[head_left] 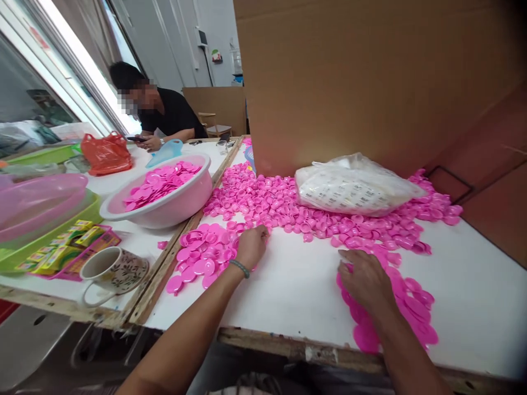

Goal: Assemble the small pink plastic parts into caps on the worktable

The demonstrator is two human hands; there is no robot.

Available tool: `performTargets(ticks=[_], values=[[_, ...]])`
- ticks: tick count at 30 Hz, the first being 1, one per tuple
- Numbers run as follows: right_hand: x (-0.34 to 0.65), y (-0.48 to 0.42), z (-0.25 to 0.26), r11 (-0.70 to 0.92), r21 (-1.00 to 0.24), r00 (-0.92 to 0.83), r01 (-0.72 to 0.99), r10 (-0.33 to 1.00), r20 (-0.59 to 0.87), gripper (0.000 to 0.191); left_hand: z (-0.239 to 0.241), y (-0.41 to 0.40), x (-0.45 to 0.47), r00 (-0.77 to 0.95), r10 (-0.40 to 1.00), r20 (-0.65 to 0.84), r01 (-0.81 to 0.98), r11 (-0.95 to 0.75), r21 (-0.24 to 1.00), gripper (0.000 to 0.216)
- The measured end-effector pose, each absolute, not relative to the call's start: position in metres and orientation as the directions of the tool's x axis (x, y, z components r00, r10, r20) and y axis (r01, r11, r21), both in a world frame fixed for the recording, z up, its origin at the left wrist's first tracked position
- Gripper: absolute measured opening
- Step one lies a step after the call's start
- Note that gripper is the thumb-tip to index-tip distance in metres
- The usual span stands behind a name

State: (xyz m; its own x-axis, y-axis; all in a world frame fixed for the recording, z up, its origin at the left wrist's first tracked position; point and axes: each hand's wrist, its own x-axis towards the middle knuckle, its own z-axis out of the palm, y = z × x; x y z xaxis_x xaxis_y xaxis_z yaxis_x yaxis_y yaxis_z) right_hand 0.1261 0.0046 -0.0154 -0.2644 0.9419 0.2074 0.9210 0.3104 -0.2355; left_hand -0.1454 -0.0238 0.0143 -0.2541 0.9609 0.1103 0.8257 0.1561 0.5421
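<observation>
My left hand [252,248], with a dark beaded bracelet, has its fingers curled together at the near edge of a heap of small pink plastic cups [263,197]. What its fingertips hold is hidden. Beside that wrist lies a smaller pile of round pink pieces [200,267], several with small tabs. My right hand [364,277] is bent over flat pink discs [415,312] near the table's front edge. Its fingers are closed, and pink shows between thumb and forefinger, but I cannot make out whether a piece is gripped.
A large cardboard box [349,82] stands behind the heap, with a plastic bag of white labelled items [358,186] lying on top of the cups. To the left are a basin [164,216] of pink discs, a floral mug [127,271] and a red bag [107,153]. Beyond, a seated person [173,112] holds a phone.
</observation>
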Motion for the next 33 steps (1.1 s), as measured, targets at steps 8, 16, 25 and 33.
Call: performTargets(ticks=[8,16,25,33], values=[[0.121,-0.003,-0.01,0.336,-0.274,-0.323,0.901,0.942,0.091,0.036,0.016,-0.03,-0.136,-0.211,0.968,-0.135,0.189,0.176,0.966,0.017],[0.112,0.0,-0.011,0.357,-0.623,-0.224,0.696,0.932,0.283,0.03,0.005,-0.035,-0.1,-0.075,0.996,0.057,0.673,0.008,0.74,0.006],[0.102,-0.005,-0.01,0.543,-0.637,-0.468,0.547,0.83,0.304,0.03,0.0,-0.037,-0.077,0.138,0.981,0.135,0.628,-0.192,0.754,0.006],[0.105,-0.004,-0.005,0.632,-0.52,-0.49,0.574,0.774,0.4,0.016,0.004,-0.038,-0.063,0.154,0.979,0.132,0.485,-0.191,0.853,0.028]])
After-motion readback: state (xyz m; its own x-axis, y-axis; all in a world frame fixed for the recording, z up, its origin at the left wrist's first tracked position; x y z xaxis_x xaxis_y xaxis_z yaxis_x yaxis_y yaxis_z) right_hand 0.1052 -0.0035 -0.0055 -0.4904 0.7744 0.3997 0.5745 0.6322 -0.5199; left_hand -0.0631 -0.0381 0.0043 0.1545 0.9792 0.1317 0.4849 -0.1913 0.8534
